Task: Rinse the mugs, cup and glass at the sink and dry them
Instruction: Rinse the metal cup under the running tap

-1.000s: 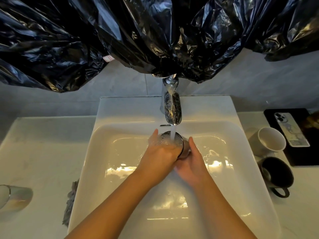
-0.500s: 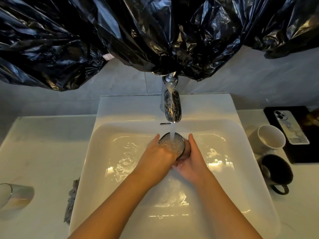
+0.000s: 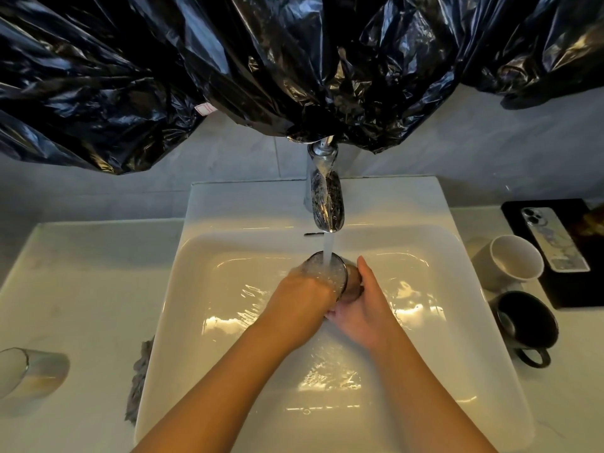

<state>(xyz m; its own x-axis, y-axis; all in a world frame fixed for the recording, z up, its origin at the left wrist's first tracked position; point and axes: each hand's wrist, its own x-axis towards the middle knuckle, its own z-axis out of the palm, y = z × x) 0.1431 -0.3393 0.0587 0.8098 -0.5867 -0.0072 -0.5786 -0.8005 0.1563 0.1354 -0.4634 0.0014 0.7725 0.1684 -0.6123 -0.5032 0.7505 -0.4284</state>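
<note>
Water pours into the cup (image 3: 330, 273), with both hands around it. The left hand (image 3: 304, 299) wraps its side and the right hand (image 3: 366, 308) cradles it from beneath. It looks wet, slick and probably breakable, so grip the wall, not the rim. The count is one cup, two mugs, white mug (image 3: 510, 259) and black mug (image 3: 526, 325), well right of the right hand, and one glass (image 3: 29, 371) far left of the left hand.

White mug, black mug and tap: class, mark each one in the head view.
white mug (image 3: 518, 256), head view, on its pale inner wall.
black mug (image 3: 529, 318), head view, on its dark inside.
tap (image 3: 327, 204), head view, on its shiny spout.
</note>
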